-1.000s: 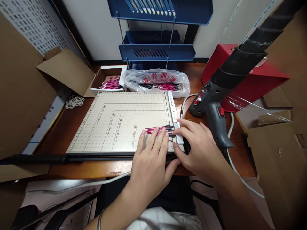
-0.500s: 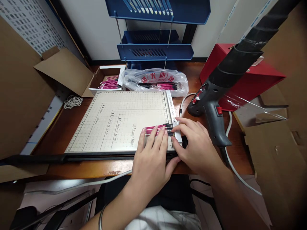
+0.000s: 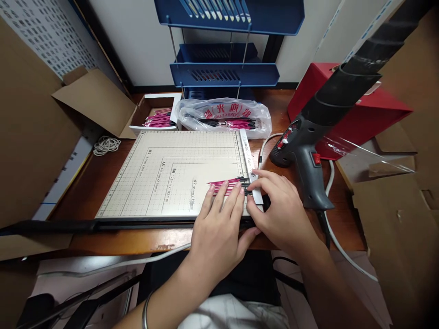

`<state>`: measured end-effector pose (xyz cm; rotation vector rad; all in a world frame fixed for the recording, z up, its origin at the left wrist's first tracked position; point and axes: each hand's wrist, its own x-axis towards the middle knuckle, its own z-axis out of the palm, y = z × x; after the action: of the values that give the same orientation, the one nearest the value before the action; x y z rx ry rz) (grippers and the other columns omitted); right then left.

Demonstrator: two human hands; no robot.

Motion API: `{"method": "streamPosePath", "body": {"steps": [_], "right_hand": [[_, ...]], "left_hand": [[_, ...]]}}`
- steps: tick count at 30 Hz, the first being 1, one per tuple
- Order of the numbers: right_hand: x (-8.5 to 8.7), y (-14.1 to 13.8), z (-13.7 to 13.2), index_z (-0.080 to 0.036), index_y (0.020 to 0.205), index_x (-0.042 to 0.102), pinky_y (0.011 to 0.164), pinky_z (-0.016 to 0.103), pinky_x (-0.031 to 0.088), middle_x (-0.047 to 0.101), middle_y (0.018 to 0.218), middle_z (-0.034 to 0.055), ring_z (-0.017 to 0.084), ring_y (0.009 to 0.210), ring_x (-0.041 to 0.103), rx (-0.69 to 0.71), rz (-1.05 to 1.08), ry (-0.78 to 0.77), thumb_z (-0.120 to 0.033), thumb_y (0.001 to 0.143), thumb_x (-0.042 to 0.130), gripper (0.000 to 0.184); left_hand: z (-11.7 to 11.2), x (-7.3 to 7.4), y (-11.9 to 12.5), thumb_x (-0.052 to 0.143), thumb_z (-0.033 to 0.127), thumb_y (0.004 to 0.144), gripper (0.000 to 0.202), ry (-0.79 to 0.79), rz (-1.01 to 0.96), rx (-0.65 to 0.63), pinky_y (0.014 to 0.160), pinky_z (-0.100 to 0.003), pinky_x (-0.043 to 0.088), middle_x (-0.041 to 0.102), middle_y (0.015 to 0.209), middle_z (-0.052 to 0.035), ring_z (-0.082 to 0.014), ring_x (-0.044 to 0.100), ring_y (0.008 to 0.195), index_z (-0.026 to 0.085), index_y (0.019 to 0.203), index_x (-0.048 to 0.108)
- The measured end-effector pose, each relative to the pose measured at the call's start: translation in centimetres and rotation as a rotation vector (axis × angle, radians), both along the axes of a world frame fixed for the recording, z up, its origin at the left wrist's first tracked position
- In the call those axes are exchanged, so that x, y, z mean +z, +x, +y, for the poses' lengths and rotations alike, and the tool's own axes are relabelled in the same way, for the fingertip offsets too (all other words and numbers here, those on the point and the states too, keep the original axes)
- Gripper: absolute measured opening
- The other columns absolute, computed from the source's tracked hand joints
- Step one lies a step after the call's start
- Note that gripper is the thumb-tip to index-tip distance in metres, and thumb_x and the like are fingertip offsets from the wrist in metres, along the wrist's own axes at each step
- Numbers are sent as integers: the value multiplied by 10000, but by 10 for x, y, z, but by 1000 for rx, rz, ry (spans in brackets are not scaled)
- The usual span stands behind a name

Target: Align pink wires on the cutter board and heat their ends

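A row of thin pink wires with black ends [image 3: 228, 182] lies on the gridded bed of a paper cutter [image 3: 157, 178]. Flat over the wires rests my left hand [image 3: 219, 226], its fingers stretched out and pressing on them. The black ends reach the white edge strip [image 3: 252, 164] at the cutter's right. There my right hand [image 3: 279, 208] has curled fingers, its thumb and index finger closed on the wire ends. How many wires it pinches is hidden. The cutter's long black handle [image 3: 55, 226] lies low along the near side.
A hot-air gun [image 3: 305, 132] stands at the right beside a red box [image 3: 363, 109]. Behind the cutter are an open carton [image 3: 142, 112] of wires and a plastic bag [image 3: 219, 107] with more. Blue shelves [image 3: 224, 75] rise at the back; a coiled cord [image 3: 106, 145] lies left.
The whole view has shifted slightly to the right. Both hands keep nearly the same place on the wires; the left fingers have slid very slightly, showing a little more of the pink.
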<state>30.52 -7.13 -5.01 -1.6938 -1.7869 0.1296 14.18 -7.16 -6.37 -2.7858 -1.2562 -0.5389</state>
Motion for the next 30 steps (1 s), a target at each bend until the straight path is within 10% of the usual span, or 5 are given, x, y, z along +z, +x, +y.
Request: {"method": "streamPosePath", "body": {"steps": [30], "right_hand": [[9,3,33,-215,992,589,1070,635,452,479,1463,173,373,1446,405,17,-6,-244,-227,970,466,126]], "left_hand": [[13,13,-3,323,571,1061,729,30,-59,46,1283,-518,206,402,1620,-153,-297,389,1510,19,1522,445]]}}
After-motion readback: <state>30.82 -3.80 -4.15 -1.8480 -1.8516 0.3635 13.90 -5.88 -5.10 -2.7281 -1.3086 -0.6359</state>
